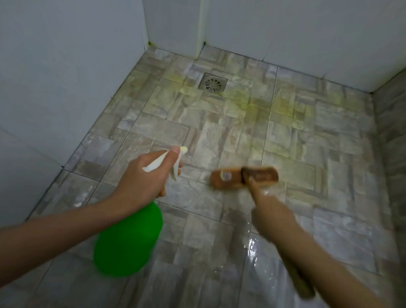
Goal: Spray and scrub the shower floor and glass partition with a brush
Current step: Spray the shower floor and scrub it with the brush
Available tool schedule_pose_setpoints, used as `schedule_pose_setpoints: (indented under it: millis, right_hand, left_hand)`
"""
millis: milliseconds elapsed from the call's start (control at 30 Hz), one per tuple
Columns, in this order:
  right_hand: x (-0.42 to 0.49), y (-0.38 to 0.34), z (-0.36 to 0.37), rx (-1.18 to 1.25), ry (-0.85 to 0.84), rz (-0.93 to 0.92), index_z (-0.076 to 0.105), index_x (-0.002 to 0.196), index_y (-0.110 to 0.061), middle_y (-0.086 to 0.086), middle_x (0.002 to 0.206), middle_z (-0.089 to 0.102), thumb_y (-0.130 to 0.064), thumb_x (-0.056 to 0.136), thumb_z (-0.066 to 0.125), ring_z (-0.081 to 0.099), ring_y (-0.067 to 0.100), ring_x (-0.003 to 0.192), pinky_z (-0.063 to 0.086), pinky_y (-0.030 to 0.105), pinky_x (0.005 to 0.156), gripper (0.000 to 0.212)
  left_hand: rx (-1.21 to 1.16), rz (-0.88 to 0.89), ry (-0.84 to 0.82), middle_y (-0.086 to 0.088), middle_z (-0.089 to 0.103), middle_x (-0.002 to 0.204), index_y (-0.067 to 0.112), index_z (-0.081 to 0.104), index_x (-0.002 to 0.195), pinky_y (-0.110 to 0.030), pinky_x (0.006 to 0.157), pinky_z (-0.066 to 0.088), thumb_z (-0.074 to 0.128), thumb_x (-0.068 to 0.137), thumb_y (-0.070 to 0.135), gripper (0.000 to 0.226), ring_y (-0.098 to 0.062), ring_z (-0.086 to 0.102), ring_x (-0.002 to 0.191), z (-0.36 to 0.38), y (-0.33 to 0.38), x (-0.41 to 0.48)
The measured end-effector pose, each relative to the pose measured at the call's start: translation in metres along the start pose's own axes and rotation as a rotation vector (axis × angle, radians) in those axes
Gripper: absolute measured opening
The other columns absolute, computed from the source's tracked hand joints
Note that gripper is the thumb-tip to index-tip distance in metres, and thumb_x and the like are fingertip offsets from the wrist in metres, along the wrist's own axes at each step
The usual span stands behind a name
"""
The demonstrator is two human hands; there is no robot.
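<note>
Hands both grip tools: the left hand (144,176) clasps the green spray bottle (128,239) at its white trigger, the right hand (272,218) the handle of the brush (244,177), whose head meets the wet shower floor (222,131) mid-floor, short of the drain (212,82).

A square metal drain (212,82) sits near the pale walls (61,64), perhaps tiled.

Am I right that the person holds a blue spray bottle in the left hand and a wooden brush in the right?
Not quite: the head view shows the spray bottle is green, not blue. The left hand does hold it, and the right hand holds the wooden brush.
</note>
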State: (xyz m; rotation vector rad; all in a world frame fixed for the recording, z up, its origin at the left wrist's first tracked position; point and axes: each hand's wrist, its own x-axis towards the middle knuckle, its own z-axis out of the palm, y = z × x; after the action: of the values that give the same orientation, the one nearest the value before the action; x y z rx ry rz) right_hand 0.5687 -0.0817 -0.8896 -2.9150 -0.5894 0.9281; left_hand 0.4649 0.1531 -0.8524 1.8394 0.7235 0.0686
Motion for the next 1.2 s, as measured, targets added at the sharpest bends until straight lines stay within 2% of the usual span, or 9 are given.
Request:
schedule_pose_setpoints:
  millis: [233,433,533,667,767,833,900,1033,1200]
  right_hand:
    - [0.064,0.041,-0.025,0.005,0.103,0.0,0.001,0.152,-0.033,0.011,0.087,0.051,-0.008,0.092,0.04,0.051,0.025,0.072,0.042,0.033,0.064,0.077]
    - [-0.036,0.079,0.002,0.006,0.012,0.021,-0.01,0.149,-0.038,0.0,0.075,0.042,-0.004,0.093,0.038,0.041,0.013,0.058,0.031,0.026,0.048,0.081]
    - [0.027,0.085,-0.015,0.001,0.066,-0.012,-0.001,0.151,-0.035,0.008,0.086,0.051,-0.005,0.093,0.038,0.046,0.02,0.068,0.038,0.031,0.06,0.076]
    - [0.04,0.103,-0.022,0.058,0.098,0.02,-0.004,0.15,-0.041,0.003,0.068,0.044,-0.003,0.091,0.038,0.048,0.019,0.059,0.04,0.031,0.055,0.082]
    - [-0.071,0.13,0.02,0.063,0.01,0.105,-0.024,0.141,-0.049,-0.003,0.064,0.044,-0.007,0.092,0.039,0.041,0.009,0.05,0.029,0.021,0.043,0.09]
    - [-0.103,0.147,0.031,0.058,-0.047,0.136,-0.03,0.138,-0.049,-0.002,0.066,0.049,-0.009,0.093,0.038,0.045,0.011,0.051,0.036,0.023,0.044,0.091]
    - [-0.07,0.161,0.021,0.037,0.012,0.136,-0.02,0.144,-0.047,0.001,0.071,0.051,-0.01,0.094,0.039,0.052,0.015,0.058,0.046,0.03,0.054,0.085]
    - [-0.009,0.175,-0.008,0.1,0.097,0.124,-0.002,0.15,-0.039,0.002,0.066,0.045,-0.007,0.093,0.04,0.048,0.015,0.056,0.039,0.03,0.052,0.078]
    - [-0.11,0.179,0.039,0.048,0.027,0.179,-0.031,0.135,-0.046,-0.003,0.068,0.051,-0.01,0.094,0.039,0.052,0.01,0.057,0.049,0.026,0.056,0.089]
  left_hand:
    - [0.053,0.003,-0.067,-0.012,0.076,0.086,0.029,0.077,0.093,-0.029,0.053,0.05,0.045,0.097,0.061,0.046,-0.012,0.056,0.043,0.047,0.02,-0.002]
    - [0.023,-0.044,-0.032,0.004,0.067,0.058,0.024,0.075,0.082,-0.016,0.048,0.045,0.046,0.099,0.053,0.045,-0.007,0.053,0.04,0.099,0.036,-0.014]
    - [-0.006,-0.064,0.0,0.004,0.069,0.061,0.024,0.077,0.086,-0.017,0.046,0.044,0.046,0.099,0.054,0.044,-0.006,0.053,0.038,0.119,0.042,-0.019]
    - [-0.05,-0.09,0.028,0.014,0.057,0.042,0.019,0.077,0.088,-0.011,0.04,0.037,0.047,0.1,0.051,0.045,-0.002,0.051,0.037,0.14,0.049,-0.025]
    - [-0.035,-0.078,0.036,0.011,0.057,0.043,0.02,0.076,0.081,-0.012,0.043,0.04,0.047,0.099,0.051,0.046,-0.002,0.053,0.04,0.15,0.052,-0.04]
    - [-0.01,-0.046,0.032,0.008,0.061,0.051,0.021,0.074,0.077,-0.021,0.05,0.046,0.047,0.098,0.052,0.046,-0.003,0.057,0.047,0.157,0.05,-0.051]
    - [0.075,0.011,0.017,-0.002,0.064,0.06,0.018,0.07,0.075,-0.028,0.057,0.047,0.044,0.097,0.056,0.051,-0.01,0.06,0.055,0.163,0.046,-0.062]
    - [0.137,0.111,0.0,-0.008,0.062,0.061,0.011,0.065,0.074,-0.021,0.053,0.042,0.041,0.097,0.053,0.054,-0.016,0.059,0.062,0.172,0.04,-0.074]
    - [0.033,0.059,0.026,-0.006,0.066,0.061,0.008,0.069,0.069,-0.03,0.053,0.051,0.045,0.092,0.054,0.057,-0.012,0.061,0.05,0.18,0.038,-0.074]
